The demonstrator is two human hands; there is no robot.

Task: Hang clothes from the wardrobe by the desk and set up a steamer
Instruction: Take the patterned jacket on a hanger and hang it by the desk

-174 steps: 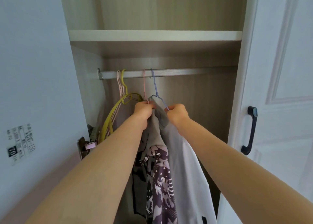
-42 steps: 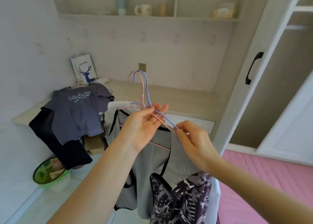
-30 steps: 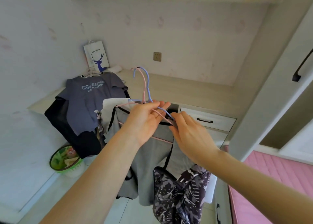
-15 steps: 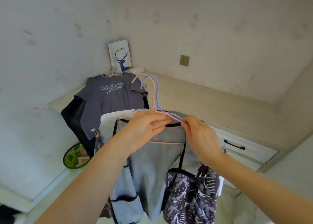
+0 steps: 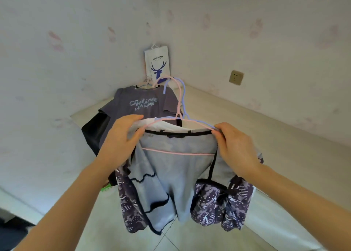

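head | pink hanger [image 5: 178, 151] and blue hanger [image 5: 182, 96] with grey garment [image 5: 176, 174] held mid-air near the desk [image 5: 247, 129] | left hand [image 5: 121, 138] clamped on left shoulder end | right hand [image 5: 235, 146] pinched on right end | purple t-shirt [image 5: 140, 103] draped on far desk corner

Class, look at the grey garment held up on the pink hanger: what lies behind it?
Behind the grey garment show a white garment on the blue hanger, patterned purple fabric, and the T-shirt on the desk. The desk front is covered.
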